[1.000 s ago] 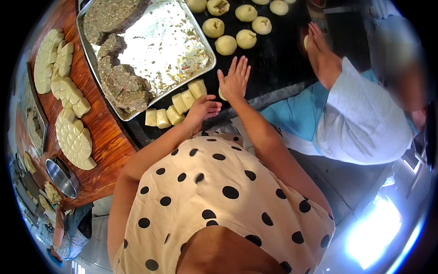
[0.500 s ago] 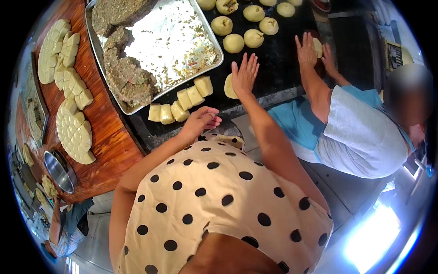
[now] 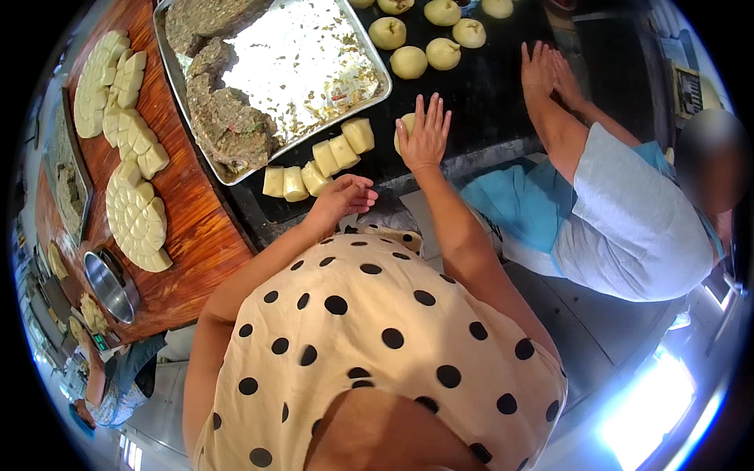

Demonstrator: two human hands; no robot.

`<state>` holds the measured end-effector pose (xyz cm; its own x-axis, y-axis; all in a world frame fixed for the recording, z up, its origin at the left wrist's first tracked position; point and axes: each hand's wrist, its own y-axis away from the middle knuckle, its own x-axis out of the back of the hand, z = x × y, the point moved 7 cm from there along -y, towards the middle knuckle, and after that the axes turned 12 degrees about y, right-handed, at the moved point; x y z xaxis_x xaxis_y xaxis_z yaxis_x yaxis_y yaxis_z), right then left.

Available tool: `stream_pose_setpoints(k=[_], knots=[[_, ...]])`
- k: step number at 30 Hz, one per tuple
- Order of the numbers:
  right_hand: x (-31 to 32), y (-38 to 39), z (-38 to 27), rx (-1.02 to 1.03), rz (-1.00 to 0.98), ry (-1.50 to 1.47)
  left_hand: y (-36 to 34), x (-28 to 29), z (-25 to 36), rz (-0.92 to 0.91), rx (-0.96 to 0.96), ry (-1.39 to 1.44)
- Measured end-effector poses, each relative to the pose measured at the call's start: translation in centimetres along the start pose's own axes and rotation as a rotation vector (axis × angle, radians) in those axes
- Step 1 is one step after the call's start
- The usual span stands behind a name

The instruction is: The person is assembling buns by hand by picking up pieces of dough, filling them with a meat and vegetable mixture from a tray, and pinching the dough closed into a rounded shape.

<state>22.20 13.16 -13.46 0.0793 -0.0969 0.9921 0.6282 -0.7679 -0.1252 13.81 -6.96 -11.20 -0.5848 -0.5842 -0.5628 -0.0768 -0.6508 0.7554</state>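
Note:
My right hand point(image 3: 426, 135) lies flat, fingers stretched, on a round piece of dough point(image 3: 404, 132) on the black work surface. Most of that dough is hidden under the palm. My left hand point(image 3: 345, 197) hovers at the near edge of the surface, fingers loosely bent and slightly apart, with nothing visible in it. Just beyond it several cut dough pieces point(image 3: 323, 158) stand in a slanting row, beside the metal tray's near edge.
A metal tray point(image 3: 385, 72) bears brown filling point(image 3: 228, 118). Filled dough balls point(image 3: 408, 62) sit farther back. On the wooden table point(image 3: 196, 243) at left lie scored dough slabs point(image 3: 137, 220) and a steel bowl point(image 3: 110, 286). A co-worker's hands point(image 3: 542, 74) are at the right.
My right palm has slid over the dough disc, covering more of it. My left hand has barely moved. The co-worker's hands have come together, hiding the dough that showed between them.

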Motion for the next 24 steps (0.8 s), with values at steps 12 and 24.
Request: stream_pose_setpoints(k=[12, 24], knots=[[-6.8, 4.2, 9.8, -0.849, -0.022, -1.024, 0.7, 1.1, 1.2, 0.001, -0.054, 0.09], [7.3, -0.2, -2.6, -0.024, -0.766, -0.786, 0.7, 2.6, 5.9, 0.159, -0.243, 0.155]])
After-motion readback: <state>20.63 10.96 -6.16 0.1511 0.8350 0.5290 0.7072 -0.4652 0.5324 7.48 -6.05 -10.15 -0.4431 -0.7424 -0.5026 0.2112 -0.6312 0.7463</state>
